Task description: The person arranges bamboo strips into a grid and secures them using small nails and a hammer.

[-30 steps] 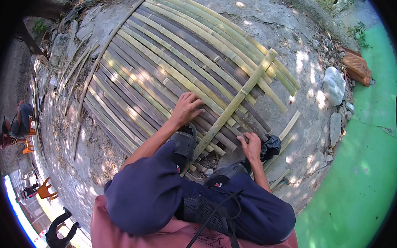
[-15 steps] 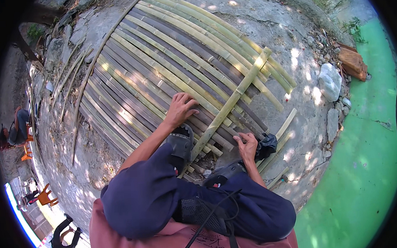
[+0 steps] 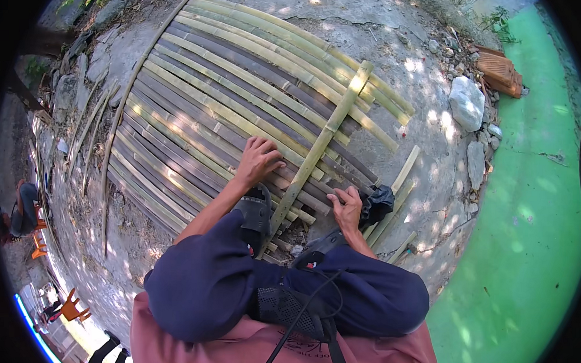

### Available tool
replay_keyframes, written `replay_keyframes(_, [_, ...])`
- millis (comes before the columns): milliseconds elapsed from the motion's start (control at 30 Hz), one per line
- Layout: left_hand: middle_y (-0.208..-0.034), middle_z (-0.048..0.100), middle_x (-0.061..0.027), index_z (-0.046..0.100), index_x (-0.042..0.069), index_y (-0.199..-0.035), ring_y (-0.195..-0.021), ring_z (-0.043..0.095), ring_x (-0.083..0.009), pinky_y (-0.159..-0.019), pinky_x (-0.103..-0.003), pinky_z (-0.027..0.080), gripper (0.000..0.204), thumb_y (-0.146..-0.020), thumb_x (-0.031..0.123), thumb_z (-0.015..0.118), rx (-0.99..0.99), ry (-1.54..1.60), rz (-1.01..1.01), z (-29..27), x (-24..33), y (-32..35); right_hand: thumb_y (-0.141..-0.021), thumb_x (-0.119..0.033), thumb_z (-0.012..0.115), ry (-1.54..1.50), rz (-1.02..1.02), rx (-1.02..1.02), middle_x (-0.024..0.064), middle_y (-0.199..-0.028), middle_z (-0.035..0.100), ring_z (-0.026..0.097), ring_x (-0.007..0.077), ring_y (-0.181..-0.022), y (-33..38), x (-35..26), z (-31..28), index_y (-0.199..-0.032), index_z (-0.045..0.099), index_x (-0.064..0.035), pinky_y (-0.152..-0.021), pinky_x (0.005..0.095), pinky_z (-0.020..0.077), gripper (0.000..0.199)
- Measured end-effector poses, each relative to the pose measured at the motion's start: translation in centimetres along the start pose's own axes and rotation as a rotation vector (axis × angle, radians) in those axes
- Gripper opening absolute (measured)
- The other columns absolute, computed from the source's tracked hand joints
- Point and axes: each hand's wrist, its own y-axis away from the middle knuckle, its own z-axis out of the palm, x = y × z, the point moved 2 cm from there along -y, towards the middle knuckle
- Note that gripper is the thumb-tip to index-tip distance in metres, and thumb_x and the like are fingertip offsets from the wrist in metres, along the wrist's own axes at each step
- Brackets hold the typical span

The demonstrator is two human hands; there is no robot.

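Observation:
A row of split bamboo slats (image 3: 217,94), some green-yellow and some dark brown, lies side by side on the ground in front of me. A thicker bamboo crosspiece (image 3: 330,130) runs across their near right ends. My left hand (image 3: 259,161) is closed, its fingers curled over a slat left of the crosspiece. My right hand (image 3: 348,208) is closed at the end of a dark slat right of the crosspiece, thumb and forefinger against it. The fingertips of both hands are partly hidden. A crumpled black plastic bag (image 3: 377,203) lies beside my right hand.
My dark shoes (image 3: 256,216) are close to the slat ends. Loose bamboo strips (image 3: 406,168) lie at right, thin strips (image 3: 90,127) at far left. Beyond are a white rock (image 3: 467,103), brown blocks (image 3: 499,72) and a green surface (image 3: 510,250). People and orange chairs (image 3: 71,307) are at left.
The whole view has shifted slightly, so the slats appear farther left and up. Both hands stay at nearly the same places on the slats.

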Motion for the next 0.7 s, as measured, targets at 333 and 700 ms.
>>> replay_keyframes(333, [-0.095, 0.064, -0.0007, 0.072, 0.018, -0.084, -0.102, 0.060, -0.0231, -0.099, -0.050, 0.041, 0.029, -0.082, 0.044, 0.085, -0.090, -0.102, -0.054, 0.5, 0.3, -1.8, -0.081, -0.013, 0.089, 0.003, 0.035, -0.049, 0.0125, -0.077, 0.052, 0.055, 0.0299, -0.075, 0.0, -0.6, -0.1, -0.100, 0.081, 0.0019, -0.071, 0.0432, 0.0453, 0.026])
replay_keyframes(700, [-0.080, 0.064, 0.0001, 0.070, 0.015, -0.075, -0.094, 0.061, -0.0230, -0.096, -0.050, 0.040, 0.029, -0.075, 0.039, 0.087, -0.185, -0.041, -0.195, 0.4, 1.1, -3.4, -0.080, -0.014, 0.089, 0.052, -0.011, -0.066, 0.0133, -0.079, 0.055, 0.057, 0.0325, -0.077, -0.1, -0.6, -0.3, -0.099, 0.080, 0.0012, -0.071, 0.0436, 0.0460, 0.025])
